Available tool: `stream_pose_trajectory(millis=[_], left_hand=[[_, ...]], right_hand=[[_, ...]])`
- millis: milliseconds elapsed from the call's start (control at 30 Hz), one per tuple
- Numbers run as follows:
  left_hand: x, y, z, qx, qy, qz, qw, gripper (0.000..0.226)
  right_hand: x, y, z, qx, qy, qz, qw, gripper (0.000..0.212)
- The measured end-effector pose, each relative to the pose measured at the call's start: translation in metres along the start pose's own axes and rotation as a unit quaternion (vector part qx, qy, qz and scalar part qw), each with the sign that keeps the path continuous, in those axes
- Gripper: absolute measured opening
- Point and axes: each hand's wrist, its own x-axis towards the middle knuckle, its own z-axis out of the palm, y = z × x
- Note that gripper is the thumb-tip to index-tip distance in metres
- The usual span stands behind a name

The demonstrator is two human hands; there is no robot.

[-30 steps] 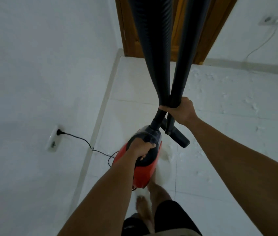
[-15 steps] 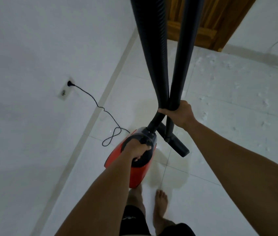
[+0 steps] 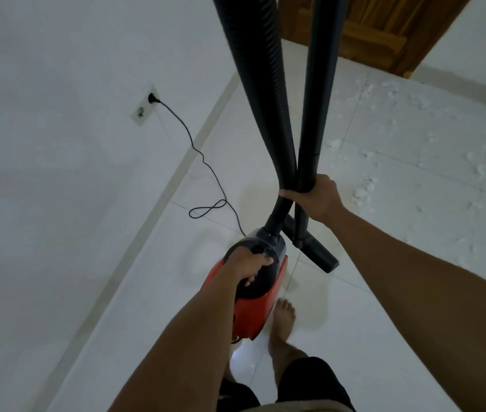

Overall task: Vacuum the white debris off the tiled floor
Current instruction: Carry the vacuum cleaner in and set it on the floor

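My left hand [image 3: 250, 267] grips the black handle on top of a red vacuum cleaner [image 3: 261, 307], which hangs above the floor. My right hand [image 3: 316, 197] holds the ribbed black hose [image 3: 261, 84] and the smooth black tube [image 3: 319, 84] together where they cross. The tube ends in a flat black floor nozzle [image 3: 319, 254] just above the tiles. White debris [image 3: 363, 188] lies scattered on the tiled floor [image 3: 384, 292] to the right and toward the far wall.
A black power cord [image 3: 200, 162] runs from a wall socket [image 3: 146, 105] on the white left wall, loops on the floor and reaches the vacuum. A wooden door [image 3: 369, 34] stands at the back. My bare foot [image 3: 281, 322] is beside the vacuum.
I have stepped back from the left wall; the socket and cord now lie farther ahead. Both hands keep the same grips and the vacuum stays carried.
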Motion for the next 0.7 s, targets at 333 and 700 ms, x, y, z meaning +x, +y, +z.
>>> stream_pose_trajectory(millis=[333,700], left_hand=[[-0.04,-0.109,-0.119,-0.016,0.074,-0.011,0.997,0.032],[-0.01,-0.147,-0.176,0.004,0.122,0.008,0.992,0.032]], right_hand=[[-0.052,-0.084,0.13,0.003,-0.043,-0.076,0.996,0.032],[-0.042,-0.105,0.204,0.021,-0.035,-0.06,0.997,0.036]])
